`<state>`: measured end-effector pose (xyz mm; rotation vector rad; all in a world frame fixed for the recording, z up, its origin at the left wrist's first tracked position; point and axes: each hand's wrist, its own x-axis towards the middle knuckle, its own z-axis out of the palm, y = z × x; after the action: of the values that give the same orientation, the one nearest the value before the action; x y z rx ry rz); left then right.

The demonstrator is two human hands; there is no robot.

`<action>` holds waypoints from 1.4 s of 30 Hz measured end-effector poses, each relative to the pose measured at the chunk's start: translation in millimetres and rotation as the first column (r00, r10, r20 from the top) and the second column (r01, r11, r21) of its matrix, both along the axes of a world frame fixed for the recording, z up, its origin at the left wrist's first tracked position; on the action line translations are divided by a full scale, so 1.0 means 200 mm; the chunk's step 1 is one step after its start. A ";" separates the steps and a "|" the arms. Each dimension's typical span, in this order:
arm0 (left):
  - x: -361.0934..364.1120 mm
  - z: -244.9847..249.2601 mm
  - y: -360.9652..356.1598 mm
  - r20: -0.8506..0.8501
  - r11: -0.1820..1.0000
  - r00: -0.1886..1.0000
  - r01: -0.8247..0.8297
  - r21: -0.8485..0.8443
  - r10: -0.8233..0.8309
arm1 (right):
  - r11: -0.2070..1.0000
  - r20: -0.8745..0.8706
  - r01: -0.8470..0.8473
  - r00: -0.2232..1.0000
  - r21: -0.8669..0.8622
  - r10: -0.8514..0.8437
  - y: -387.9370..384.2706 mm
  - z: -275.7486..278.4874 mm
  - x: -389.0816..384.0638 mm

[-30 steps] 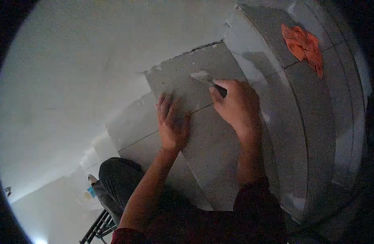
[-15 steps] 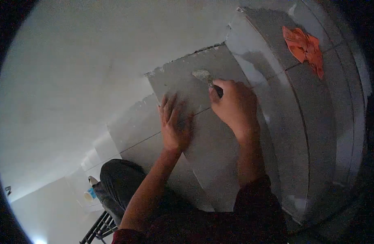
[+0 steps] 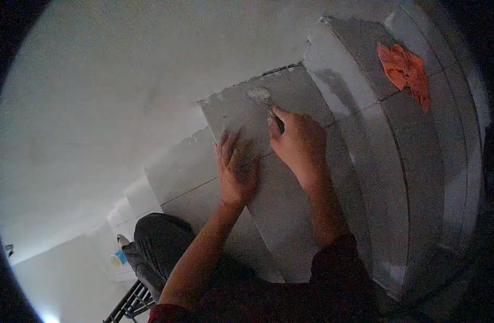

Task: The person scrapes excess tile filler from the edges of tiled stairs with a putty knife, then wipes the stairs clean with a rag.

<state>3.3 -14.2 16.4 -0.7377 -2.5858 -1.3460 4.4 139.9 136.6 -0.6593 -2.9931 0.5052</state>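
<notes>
Scraper (image 3: 259, 96) in the person's right hand (image 3: 300, 141), blade sticking out past the fingertips, over a grey tile (image 3: 295, 89); cannot tell if the blade presses or skims. Dark handle (image 3: 281, 125) mostly hidden in the grip, thumb and fingers closed round it. Left hand (image 3: 239, 169) laid palm down, fingers a bit spread, reaching onto the same tile, nearer the person than the blade. The 2 hands are apart but near each other.

Tile joint (image 3: 189, 191) runs under the left hand and on towards the right. Pale wall (image 3: 123, 81) past the left fingertips; tile border there rough, with light specks.

Right of the right hand, grey tiled steps (image 3: 419, 140); on 1 of them, farther out than that hand, crumpled orange item (image 3: 405, 72), material unclear.

Below the hands, dark red sleeve (image 3: 335, 264) on the right arm; dark trouser leg (image 3: 161, 237) left of the left forearm. Well left of the left hand, towards the person: shoe (image 3: 122, 240), small white-and-blue item (image 3: 118, 259), black metal frame (image 3: 128, 301).
</notes>
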 end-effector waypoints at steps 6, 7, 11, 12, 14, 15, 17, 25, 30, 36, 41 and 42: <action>-0.01 0.02 0.00 0.034 0.999 0.999 0.006 0.042 -0.007 | 0.997 -0.070 -0.069 0.995 0.043 0.072 0.04 -0.06 0.00; -0.01 0.02 -0.01 0.036 0.997 0.999 0.014 0.070 -0.016 | 0.999 -0.057 -0.052 0.997 0.018 0.053 0.04 -0.06 -0.01; -0.01 0.02 -0.02 0.057 0.999 0.998 0.021 0.044 -0.023 | 0.998 -0.042 -0.060 0.997 0.009 0.060 0.04 -0.04 -0.01; -0.02 0.01 -0.02 0.051 0.999 0.999 0.012 0.045 -0.014 | 0.998 -0.048 -0.069 0.996 0.010 0.070 0.05 -0.03 0.01; 0.00 0.01 -0.03 0.053 0.995 0.998 -0.037 0.097 0.032 | 0.995 -0.175 -0.094 0.980 0.016 0.096 0.06 0.00 0.10; 0.00 0.02 -0.03 0.051 0.994 0.998 -0.046 0.095 0.041 | 0.995 -0.177 -0.103 0.979 0.014 0.104 0.06 0.04 0.12; 0.03 0.05 -0.03 0.068 0.987 0.995 -0.084 0.133 0.076 | 0.992 -0.018 -0.095 0.995 -0.079 0.094 0.08 0.19 0.20; 0.04 0.03 -0.04 0.164 0.953 0.977 -0.176 0.247 0.138 | 0.981 0.158 -0.191 0.968 -0.048 0.196 0.08 0.37 0.36; 0.05 -0.04 -0.03 0.187 0.927 0.976 -0.172 0.334 0.114 | 0.969 -0.032 -0.247 0.969 -0.018 0.246 0.04 0.21 0.27; 0.03 -0.04 -0.03 0.225 0.938 0.963 -0.211 0.275 0.150 | 0.959 0.143 -0.281 0.948 -0.040 0.284 -0.01 0.36 0.32; 0.04 0.03 -0.04 0.190 0.948 0.975 -0.167 0.269 0.118 | 0.992 0.107 -0.125 0.987 0.025 0.121 0.00 0.33 0.31; 0.04 0.03 -0.04 0.184 0.948 0.975 -0.168 0.271 0.120 | 0.992 0.102 -0.127 0.987 0.027 0.124 -0.01 0.34 0.32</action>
<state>10.8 -22.4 22.6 -0.3961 -2.4259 -1.7472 67.6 138.7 205.0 -0.5109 -3.1445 0.4396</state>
